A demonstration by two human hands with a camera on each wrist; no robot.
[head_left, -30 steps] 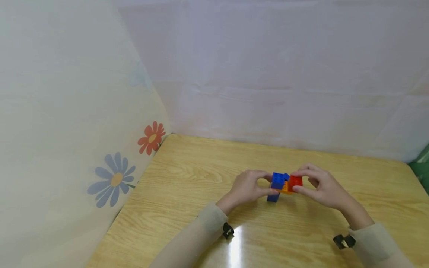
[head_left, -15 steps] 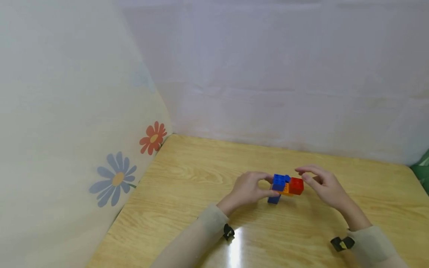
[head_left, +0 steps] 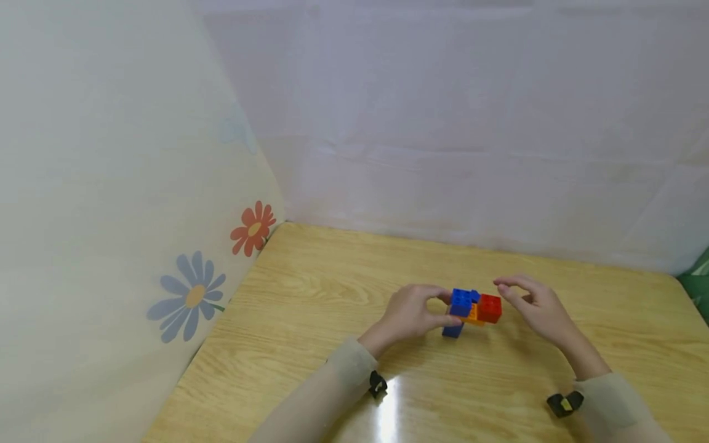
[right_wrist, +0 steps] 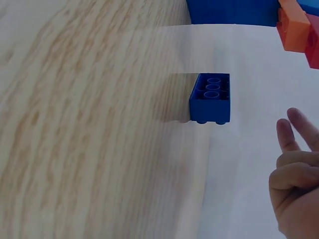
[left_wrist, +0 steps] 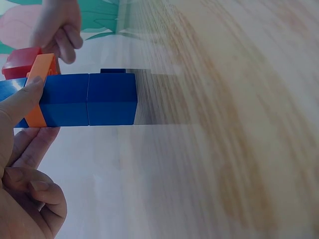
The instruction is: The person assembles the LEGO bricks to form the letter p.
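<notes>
My left hand (head_left: 407,312) pinches a small tower of toy building bricks, thumb against the orange brick (left_wrist: 37,112) and fingers behind it. Two blue bricks (left_wrist: 89,99) form the tower's lower part and stand on the table. On top of the orange piece are another blue brick (head_left: 461,301) and, at its overhanging right end, a red brick (head_left: 490,308). A loose blue brick (right_wrist: 210,104) lies on its side behind the tower. Just right of the red brick, my right hand (head_left: 540,311) hovers with thumb and index finger near each other, holding nothing.
The wooden table (head_left: 310,295) carries the bricks, with a glare streak near its front. A pale cloth wall (head_left: 415,123) stands behind, and a flower-printed cloth (head_left: 111,184) along the left. Green fabric (head_left: 698,283) shows at the right edge.
My right hand has let go of the red brick and moved slightly right, away from it. The red brick stays on the orange one. My left hand keeps its grip on the tower.
</notes>
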